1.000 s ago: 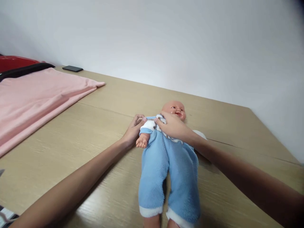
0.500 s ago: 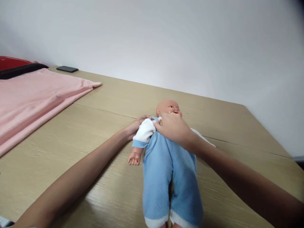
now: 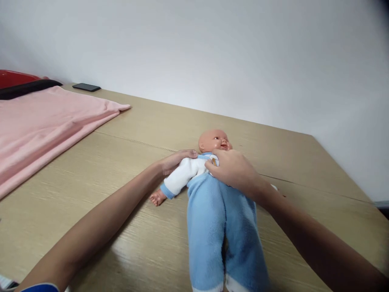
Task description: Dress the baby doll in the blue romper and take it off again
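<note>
A baby doll (image 3: 209,140) lies face up on the table, its head away from me and turned to the right. It wears a fleecy outfit (image 3: 206,211) with blue trousers and a white top. My left hand (image 3: 178,160) is closed at the doll's shoulder, its fingertips gripping the clothing by the blue collar. Across the chest, my right hand (image 3: 235,168) pinches the front of the outfit just below the chin, beside a small brown patch. The doll's left arm is mostly hidden behind my right hand and wrist.
A pink cloth (image 3: 51,121) is spread on the left of the wooden table (image 3: 146,243). Behind it are a black object (image 3: 30,88) and a red one (image 3: 16,79). A dark phone (image 3: 86,87) lies by the white wall (image 3: 212,52).
The doll's near arm has swung outward to the left and its sleeve lies straighter. My right hand has shifted slightly right and down, pulling the chest cloth along, so more of the white top shows.
</note>
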The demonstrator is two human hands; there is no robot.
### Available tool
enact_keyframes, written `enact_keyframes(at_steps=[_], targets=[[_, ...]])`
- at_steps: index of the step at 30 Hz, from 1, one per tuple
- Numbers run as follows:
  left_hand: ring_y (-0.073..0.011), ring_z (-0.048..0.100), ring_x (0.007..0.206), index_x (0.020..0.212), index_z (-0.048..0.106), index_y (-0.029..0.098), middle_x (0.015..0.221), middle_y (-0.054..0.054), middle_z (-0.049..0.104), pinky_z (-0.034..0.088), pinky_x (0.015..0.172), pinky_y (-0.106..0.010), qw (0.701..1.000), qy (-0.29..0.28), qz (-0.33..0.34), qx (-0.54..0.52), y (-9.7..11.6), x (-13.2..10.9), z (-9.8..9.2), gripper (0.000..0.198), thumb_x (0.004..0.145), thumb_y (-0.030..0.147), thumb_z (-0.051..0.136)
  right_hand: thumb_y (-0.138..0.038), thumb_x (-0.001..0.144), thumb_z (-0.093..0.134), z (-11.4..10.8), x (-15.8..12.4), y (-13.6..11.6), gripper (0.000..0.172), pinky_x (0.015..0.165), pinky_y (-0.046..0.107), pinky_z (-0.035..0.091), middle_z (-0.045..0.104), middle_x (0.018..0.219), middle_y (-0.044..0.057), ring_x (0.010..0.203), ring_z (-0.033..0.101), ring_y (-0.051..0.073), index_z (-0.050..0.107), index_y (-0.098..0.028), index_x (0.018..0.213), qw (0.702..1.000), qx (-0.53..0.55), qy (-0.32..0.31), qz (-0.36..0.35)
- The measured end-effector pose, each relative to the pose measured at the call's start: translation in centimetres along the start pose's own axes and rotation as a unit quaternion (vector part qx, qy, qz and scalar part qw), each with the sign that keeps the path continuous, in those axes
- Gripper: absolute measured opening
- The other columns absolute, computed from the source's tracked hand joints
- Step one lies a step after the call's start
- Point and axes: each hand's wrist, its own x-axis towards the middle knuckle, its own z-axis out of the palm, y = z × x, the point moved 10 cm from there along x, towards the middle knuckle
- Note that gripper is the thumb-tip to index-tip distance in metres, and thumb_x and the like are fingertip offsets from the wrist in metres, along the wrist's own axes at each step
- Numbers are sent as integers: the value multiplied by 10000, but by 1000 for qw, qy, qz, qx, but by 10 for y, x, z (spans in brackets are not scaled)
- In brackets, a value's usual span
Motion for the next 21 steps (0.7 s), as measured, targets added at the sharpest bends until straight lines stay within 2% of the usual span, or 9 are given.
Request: enact_keyframes(at_steps=[3, 8, 12, 16, 21], targets=[[-131, 639, 744, 963, 702, 182, 875, 34, 659, 549, 697, -250, 1000, 1, 20, -11, 10, -4, 0, 309, 800, 302, 936, -374, 1099, 535, 5, 2, -1, 287, 723, 347, 356, 840, 1121, 133, 951, 732, 263, 737, -175, 1054, 997, 68, -17, -42], [-114, 559, 664, 855, 659, 178, 758, 50, 597, 501, 675, -246, 1000, -7, 18, 6, 14, 9, 5, 334, 769, 350, 933, -413, 1102, 578, 6, 9, 0, 313, 716, 328, 336, 817, 995, 85, 893, 687, 226, 685, -191, 909, 992, 110, -7, -62], [-134, 507, 623, 838, 648, 189, 711, 41, 571, 477, 644, -280, 999, -23, -3, 46, 9, 25, 8, 338, 718, 399, 885, -401, 1101, 580, 3, 4, 4, 298, 712, 330, 327, 810, 998, 84, 895, 678, 222, 686, -192, 918, 991, 118, 4, -57], [-155, 491, 670, 834, 657, 203, 759, 24, 577, 448, 669, -292, 992, -22, 27, 117, 18, 22, 7, 236, 757, 373, 800, -521, 1076, 599, 7, -5, 29, 353, 713, 325, 359, 793, 976, 67, 875, 670, 231, 702, -210, 946, 988, 145, -13, -48], [-199, 552, 833, 824, 671, 209, 871, -5, 628, 446, 767, -304, 968, -14, 80, 237, 33, 9, 12, 166, 827, 348, 761, -624, 1078, 537, 20, -17, 68, 452, 731, 331, 438, 773, 934, 35, 847, 668, 235, 708, -234, 928, 971, 227, -36, -63]])
